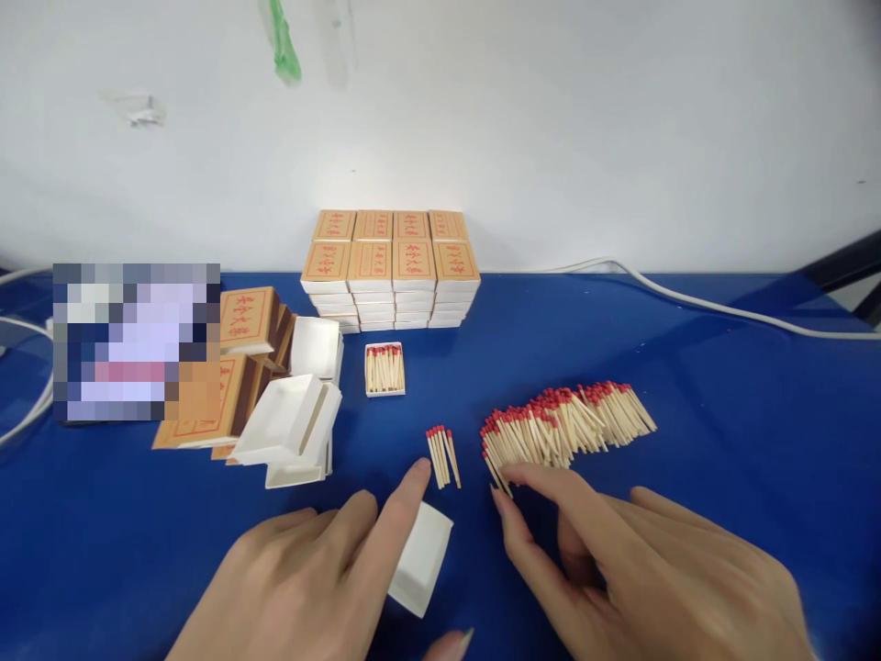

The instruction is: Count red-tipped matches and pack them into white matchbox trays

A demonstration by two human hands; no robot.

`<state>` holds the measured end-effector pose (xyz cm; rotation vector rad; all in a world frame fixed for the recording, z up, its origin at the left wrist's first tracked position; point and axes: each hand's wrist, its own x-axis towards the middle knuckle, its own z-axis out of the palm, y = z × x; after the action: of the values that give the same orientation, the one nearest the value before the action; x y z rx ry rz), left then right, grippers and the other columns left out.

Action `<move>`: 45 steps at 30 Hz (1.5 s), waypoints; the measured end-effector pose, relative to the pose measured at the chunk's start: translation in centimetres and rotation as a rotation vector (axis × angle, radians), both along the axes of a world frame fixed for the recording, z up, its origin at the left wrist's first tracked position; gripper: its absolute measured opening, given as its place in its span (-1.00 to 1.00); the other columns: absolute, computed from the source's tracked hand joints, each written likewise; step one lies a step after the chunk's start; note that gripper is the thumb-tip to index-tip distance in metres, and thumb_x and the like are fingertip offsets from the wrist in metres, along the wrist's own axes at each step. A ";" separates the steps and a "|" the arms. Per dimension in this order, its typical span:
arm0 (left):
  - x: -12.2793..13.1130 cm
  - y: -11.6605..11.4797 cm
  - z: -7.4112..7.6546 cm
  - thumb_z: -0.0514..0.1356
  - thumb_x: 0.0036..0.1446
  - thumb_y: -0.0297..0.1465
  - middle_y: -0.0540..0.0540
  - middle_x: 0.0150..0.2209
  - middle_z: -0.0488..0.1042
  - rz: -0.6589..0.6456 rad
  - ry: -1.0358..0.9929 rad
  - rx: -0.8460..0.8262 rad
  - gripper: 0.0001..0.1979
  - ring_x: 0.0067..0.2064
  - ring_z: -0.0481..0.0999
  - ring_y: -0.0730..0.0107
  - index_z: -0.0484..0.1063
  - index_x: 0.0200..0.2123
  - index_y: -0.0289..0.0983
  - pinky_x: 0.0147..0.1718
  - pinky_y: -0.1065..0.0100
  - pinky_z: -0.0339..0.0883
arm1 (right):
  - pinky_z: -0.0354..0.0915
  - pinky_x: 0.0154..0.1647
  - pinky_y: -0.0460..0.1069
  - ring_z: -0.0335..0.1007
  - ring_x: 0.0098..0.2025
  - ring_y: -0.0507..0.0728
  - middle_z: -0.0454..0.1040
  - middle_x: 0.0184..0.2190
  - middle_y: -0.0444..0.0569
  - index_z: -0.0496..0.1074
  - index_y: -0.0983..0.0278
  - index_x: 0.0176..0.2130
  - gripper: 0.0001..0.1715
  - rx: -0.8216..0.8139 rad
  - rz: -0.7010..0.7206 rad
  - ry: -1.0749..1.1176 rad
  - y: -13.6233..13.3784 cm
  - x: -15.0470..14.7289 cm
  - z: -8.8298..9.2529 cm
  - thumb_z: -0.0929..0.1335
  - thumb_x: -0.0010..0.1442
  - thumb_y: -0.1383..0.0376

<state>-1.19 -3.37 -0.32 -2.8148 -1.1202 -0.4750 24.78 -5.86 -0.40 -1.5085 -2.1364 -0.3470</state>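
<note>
My left hand (pixel 317 560) has its index finger stretched forward, the tip beside several loose matches (pixel 442 457) on the table. Its other fingers are bent, and the thumb stands apart. Between that index finger and thumb, an empty white matchbox tray (pixel 425 555) sits at a slant, partly covered by the finger; I see no grip on it. My right hand (pixel 619 560) pinches a match (pixel 496 476) between thumb and index finger at the near left end of a long pile of red-headed matches (pixel 564 427).
Stacked orange matchboxes (pixel 392 266) stand against the white wall. In front lies a tray filled with matches (pixel 384 369). Left are empty white trays (pixel 285 418), orange box sleeves (pixel 244 321) and a pixelated object (pixel 138 340). A white cable (pixel 688 303) runs along the back right of the blue table.
</note>
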 end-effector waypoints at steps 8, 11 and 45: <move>0.1 0.1 0.0 0.02 0.57 0.01 -0.04 -0.32 0.66 0.000 -0.019 0.003 -0.35 -0.50 0.67 0.27 0.30 0.42 -0.38 -0.63 0.24 0.44 | 0.28 -0.36 0.03 0.35 -0.65 -0.06 0.55 -0.51 -0.35 0.58 0.21 0.05 -0.84 -0.036 0.049 0.035 -0.4 0.2 -0.1 0.44 0.51 0.26; 0.1 0.2 0.0 0.01 0.58 0.00 -0.05 -0.31 0.67 0.001 -0.006 -0.005 -0.36 -0.49 0.68 0.26 0.31 0.41 -0.38 -0.63 0.23 0.45 | 0.27 -0.39 0.03 0.33 -0.67 -0.06 0.56 -0.51 -0.34 0.58 0.22 0.08 -0.82 -0.031 0.053 0.025 -0.3 0.3 -0.1 0.43 0.51 0.26; -0.1 0.2 -0.1 0.06 0.56 -0.02 -0.03 -0.35 0.62 -0.018 -0.025 -0.016 -0.35 -0.54 0.62 0.28 0.33 0.41 -0.41 -0.62 0.23 0.50 | 0.26 -0.23 0.06 0.40 -0.62 -0.03 0.41 -0.60 -0.37 0.59 0.33 0.14 -0.75 -0.001 0.067 0.008 -0.2 -0.3 -0.2 0.40 0.58 0.29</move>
<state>-1.30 -3.18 -0.39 -2.8421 -1.1094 -0.5057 24.49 -6.06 -0.57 -1.4328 -2.1745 -0.3161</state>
